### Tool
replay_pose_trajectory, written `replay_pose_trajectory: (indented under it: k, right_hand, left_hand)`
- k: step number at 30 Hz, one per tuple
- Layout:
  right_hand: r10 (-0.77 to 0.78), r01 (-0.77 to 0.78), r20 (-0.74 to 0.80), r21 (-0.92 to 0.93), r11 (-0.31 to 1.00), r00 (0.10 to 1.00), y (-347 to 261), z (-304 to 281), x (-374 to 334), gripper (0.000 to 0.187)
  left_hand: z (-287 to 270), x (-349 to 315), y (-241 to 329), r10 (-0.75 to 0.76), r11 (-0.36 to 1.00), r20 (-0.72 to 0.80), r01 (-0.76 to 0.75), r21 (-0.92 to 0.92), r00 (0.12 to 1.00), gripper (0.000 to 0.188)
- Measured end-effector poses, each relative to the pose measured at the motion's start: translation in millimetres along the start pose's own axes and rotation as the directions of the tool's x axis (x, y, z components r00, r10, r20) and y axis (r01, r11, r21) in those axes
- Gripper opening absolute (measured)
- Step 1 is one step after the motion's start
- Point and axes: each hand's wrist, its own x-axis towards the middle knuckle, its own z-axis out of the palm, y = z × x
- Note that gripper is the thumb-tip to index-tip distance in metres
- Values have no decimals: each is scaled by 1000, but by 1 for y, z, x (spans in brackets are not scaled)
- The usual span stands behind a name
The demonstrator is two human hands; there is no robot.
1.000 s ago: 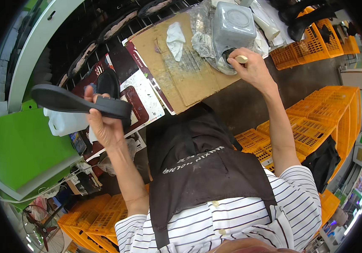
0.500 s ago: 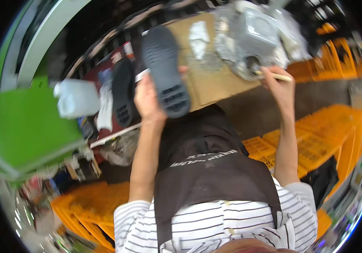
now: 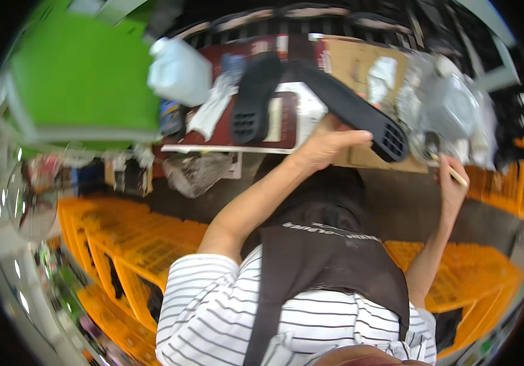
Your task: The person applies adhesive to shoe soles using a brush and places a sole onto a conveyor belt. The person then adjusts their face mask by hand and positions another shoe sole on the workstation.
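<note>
My left hand (image 3: 329,145) grips a dark shoe sole (image 3: 350,105), its thumb along the near edge; the sole slants toward the right over the cardboard (image 3: 346,61). Pinched in my right hand (image 3: 450,188) is a thin tool with a pale handle (image 3: 458,177), possibly a brush. Its tip is at the dark round opening (image 3: 433,144) of a clear plastic container (image 3: 450,111) wrapped in plastic film; the tip itself is too blurred to make out. A second dark sole (image 3: 253,100) lies on the dark red board (image 3: 277,135), left of my left hand.
A crumpled white piece (image 3: 382,78) lies on the cardboard. Farther left are a whitish jug (image 3: 179,73), a white cloth-like strip (image 3: 212,113) and a green surface (image 3: 85,73). Orange crates (image 3: 131,235) stand at left, with more orange crates (image 3: 472,271) at right. A plastic bag (image 3: 198,174) hangs below the board's edge.
The view has turned, so the bench sits differently in it. The held sole has swung from nearly upright to a slant and moved nearer the container. The right hand stays at the container's opening.
</note>
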Motion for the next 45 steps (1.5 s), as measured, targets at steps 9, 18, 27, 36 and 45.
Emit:
replay_pose_trajectory:
  k: [9,18,27,36,45]
  right_hand:
    - [-237,309,-272,263,914,933,-21,-8,-29,16]
    - [-367,415,-201,313,854,908,-55,36,-56,16]
    - [-626,618,-84,308,723,775,-83,55,-53,15]
    - [-671,646,-34,308,698,741,-85,49,-25,15]
    - [-574,510,35,415,753,818,-75,47,17,13]
  left_hand:
    - [37,16,-7,227,871,171,-278,404,959,78]
    - [59,21,-36,428,340,489,-636,693,760,66]
    - [45,21,-64,-153,985,130,163,-66,980,89]
    - [37,0,-14,-285,507,563,-377,775,776,53]
    - [13,-3,6,-406,894,552,191,405,728,69]
